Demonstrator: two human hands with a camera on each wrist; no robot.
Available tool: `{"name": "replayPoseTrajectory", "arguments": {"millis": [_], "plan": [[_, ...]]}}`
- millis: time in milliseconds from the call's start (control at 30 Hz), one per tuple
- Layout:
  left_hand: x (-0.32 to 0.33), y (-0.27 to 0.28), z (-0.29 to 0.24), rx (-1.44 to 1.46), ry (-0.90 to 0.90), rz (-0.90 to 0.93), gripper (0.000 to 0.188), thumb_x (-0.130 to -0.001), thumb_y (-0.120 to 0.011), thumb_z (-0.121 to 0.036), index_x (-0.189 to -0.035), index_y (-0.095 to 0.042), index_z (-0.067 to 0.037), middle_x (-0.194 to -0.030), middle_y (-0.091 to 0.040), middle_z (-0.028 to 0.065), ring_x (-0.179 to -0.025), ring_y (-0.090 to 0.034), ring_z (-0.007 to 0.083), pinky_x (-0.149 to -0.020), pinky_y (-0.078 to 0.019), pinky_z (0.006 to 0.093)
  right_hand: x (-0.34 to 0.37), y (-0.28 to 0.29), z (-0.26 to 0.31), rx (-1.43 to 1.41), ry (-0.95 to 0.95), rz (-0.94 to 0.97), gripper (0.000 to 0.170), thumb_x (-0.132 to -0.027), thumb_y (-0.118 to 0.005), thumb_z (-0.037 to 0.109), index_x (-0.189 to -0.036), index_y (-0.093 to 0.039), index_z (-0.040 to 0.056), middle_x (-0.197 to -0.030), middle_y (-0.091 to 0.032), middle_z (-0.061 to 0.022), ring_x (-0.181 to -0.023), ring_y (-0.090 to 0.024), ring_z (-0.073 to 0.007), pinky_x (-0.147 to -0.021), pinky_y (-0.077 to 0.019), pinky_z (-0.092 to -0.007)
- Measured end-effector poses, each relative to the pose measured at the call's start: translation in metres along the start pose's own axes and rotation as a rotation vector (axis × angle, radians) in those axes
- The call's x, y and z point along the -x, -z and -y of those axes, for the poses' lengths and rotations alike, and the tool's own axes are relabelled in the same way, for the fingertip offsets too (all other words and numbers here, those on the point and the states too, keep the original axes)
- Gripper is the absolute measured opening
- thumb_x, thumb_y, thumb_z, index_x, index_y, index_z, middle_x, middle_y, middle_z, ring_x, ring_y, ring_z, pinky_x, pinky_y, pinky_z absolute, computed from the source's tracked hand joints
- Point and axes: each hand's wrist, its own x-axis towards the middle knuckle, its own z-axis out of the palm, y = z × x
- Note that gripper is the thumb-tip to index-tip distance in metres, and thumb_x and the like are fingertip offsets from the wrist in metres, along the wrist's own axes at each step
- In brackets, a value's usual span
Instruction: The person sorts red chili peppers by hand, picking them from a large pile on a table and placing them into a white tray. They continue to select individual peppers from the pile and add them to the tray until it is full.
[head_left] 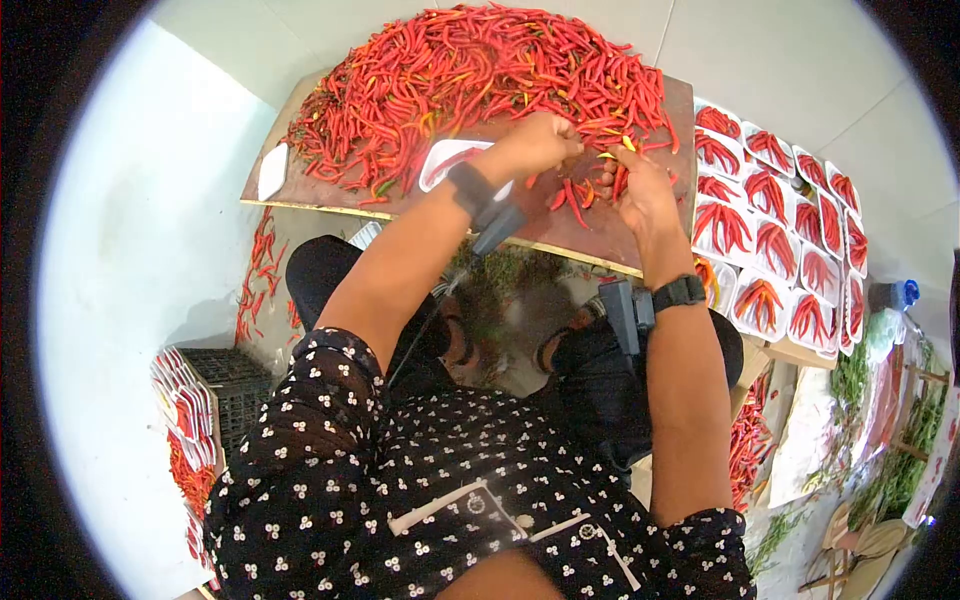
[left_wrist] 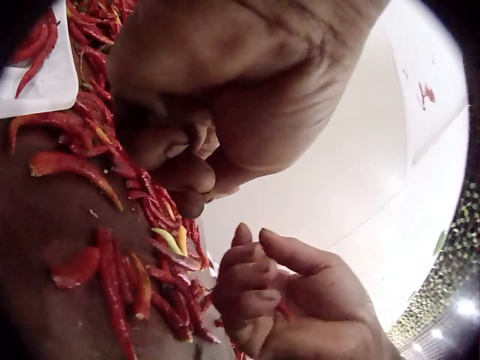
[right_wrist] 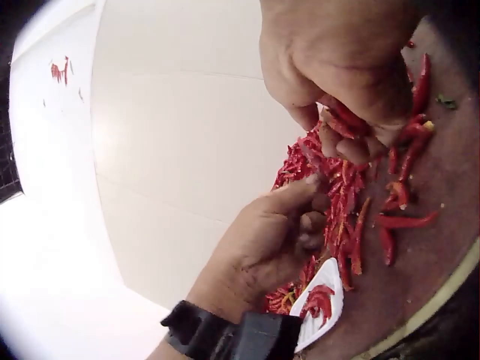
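Observation:
A large heap of red chilies (head_left: 480, 70) covers the back of the brown board (head_left: 345, 190). The left hand (head_left: 535, 142) is over the board with fingers curled; no chili shows in its grasp in the right wrist view (right_wrist: 262, 244). To its right, the right hand (head_left: 645, 188) grips red chilies (right_wrist: 343, 121) in its curled fingers. A white tray (right_wrist: 335, 304) holding a few red chilies lies beside the left hand, partly hidden by its forearm in the head view. Loose chilies (head_left: 572, 198) lie on the board between the hands, near its front edge.
Filled white trays (head_left: 775, 245) stand in rows at the right. A white tray (head_left: 272, 171) lies at the board's left end. Stacked trays (head_left: 185, 395) and a dark crate (head_left: 232, 390) are at lower left. Chilies (head_left: 258, 275) are scattered on the floor.

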Motion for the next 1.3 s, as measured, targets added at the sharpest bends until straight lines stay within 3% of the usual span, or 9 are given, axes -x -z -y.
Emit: {"name": "replayPoseTrajectory", "arguments": {"millis": [233,333,400,433,667,867,933,1133,1300], "plan": [[-0.004,0.012,-0.010,0.285,-0.073,0.266,0.021,-0.079,-0.052,-0.021,-0.086,-0.062,-0.004,-0.071,-0.061,0.0075,-0.062,-0.056,0.0125,-0.059,-0.0457,0.0288,0.010,-0.014,0.005,-0.154,0.010,0.051,0.012,-0.085,-0.049,0.017,-0.087,-0.052,0.0057,-0.068,-0.053,-0.0034,-0.057,-0.052,-0.0146,-0.047,-0.0420,-0.0280],[-0.007,0.019,0.015,-0.063,-0.224,0.006,0.018,-0.076,-0.053,-0.019,-0.083,-0.062,-0.006,-0.073,-0.062,0.0083,-0.062,-0.058,0.0175,-0.059,-0.0461,0.0326,-0.003,0.001,-0.001,-0.118,0.012,0.054,0.010,-0.085,-0.048,0.015,-0.086,-0.051,0.0059,-0.068,-0.054,-0.0036,-0.056,-0.052,-0.0140,-0.047,-0.0422,-0.0283],[-0.004,0.020,0.028,-0.695,-0.223,-0.043,0.015,-0.071,-0.055,-0.018,-0.079,-0.063,-0.008,-0.076,-0.062,0.0098,-0.067,-0.059,0.0253,-0.061,-0.0459,0.0378,-0.006,0.003,-0.001,-0.094,-0.017,-0.044,0.009,-0.085,-0.047,0.013,-0.086,-0.051,0.0050,-0.068,-0.053,-0.0041,-0.056,-0.052,-0.0144,-0.046,-0.0420,-0.0289],[0.000,0.018,0.031,-0.721,-0.180,-0.003,0.016,-0.068,-0.056,-0.019,-0.079,-0.062,-0.010,-0.079,-0.060,0.0130,-0.076,-0.057,0.0310,-0.064,-0.0452,0.0414,-0.009,0.003,-0.002,-0.096,-0.018,-0.044,0.009,-0.085,-0.047,0.013,-0.086,-0.051,0.0050,-0.068,-0.053,-0.0041,-0.056,-0.052,-0.0144,-0.046,-0.0420,-0.0289],[0.002,0.008,0.038,-0.847,-0.141,-0.104,0.018,-0.067,-0.059,-0.020,-0.080,-0.060,-0.007,-0.076,-0.059,0.0138,-0.077,-0.057,0.0303,-0.066,-0.0450,0.0413,-0.009,-0.001,0.000,-0.086,-0.025,-0.021,0.008,-0.084,-0.048,0.011,-0.085,-0.050,0.0030,-0.066,-0.053,-0.0067,-0.054,-0.050,-0.0158,-0.044,-0.0408,-0.0286],[-0.011,0.016,0.025,-0.174,-0.180,-0.042,0.021,-0.072,-0.060,-0.020,-0.084,-0.061,-0.003,-0.079,-0.062,0.0125,-0.071,-0.061,0.0233,-0.065,-0.0466,0.0343,-0.006,0.000,-0.001,-0.064,-0.010,0.004,0.009,-0.084,-0.049,0.011,-0.085,-0.051,0.0025,-0.068,-0.054,-0.0073,-0.056,-0.052,-0.0166,-0.045,-0.0410,-0.0285],[-0.008,0.014,0.009,-0.006,-0.233,-0.042,0.015,-0.075,-0.059,-0.012,-0.082,-0.061,0.000,-0.069,-0.061,0.0065,-0.057,-0.057,0.0108,-0.054,-0.0461,0.0257,-0.003,-0.004,0.001,-0.023,0.003,0.044,0.010,-0.084,-0.049,0.012,-0.086,-0.051,0.0025,-0.069,-0.055,-0.0074,-0.057,-0.053,-0.0168,-0.045,-0.0411,-0.0280],[-0.011,0.007,-0.010,0.071,-0.140,0.058,0.020,-0.079,-0.055,-0.016,-0.090,-0.060,0.000,-0.076,-0.062,0.0067,-0.066,-0.060,0.0116,-0.058,-0.0471,0.0246,0.012,-0.015,0.007,-0.015,-0.089,0.172,0.008,-0.083,-0.051,0.012,-0.087,-0.054,0.0053,-0.074,-0.058,-0.0055,-0.059,-0.055,-0.0151,-0.046,-0.0403,-0.0250],[-0.014,0.002,-0.006,0.335,-0.126,0.156,0.022,-0.080,-0.053,-0.015,-0.096,-0.058,-0.001,-0.077,-0.062,0.0047,-0.068,-0.060,0.0110,-0.058,-0.0469,0.0245,0.028,-0.027,0.016,-0.082,-0.019,0.020,0.005,-0.080,-0.054,0.010,-0.083,-0.054,0.0053,-0.071,-0.057,-0.0045,-0.055,-0.052,-0.0127,-0.045,-0.0385,-0.0229]]}}
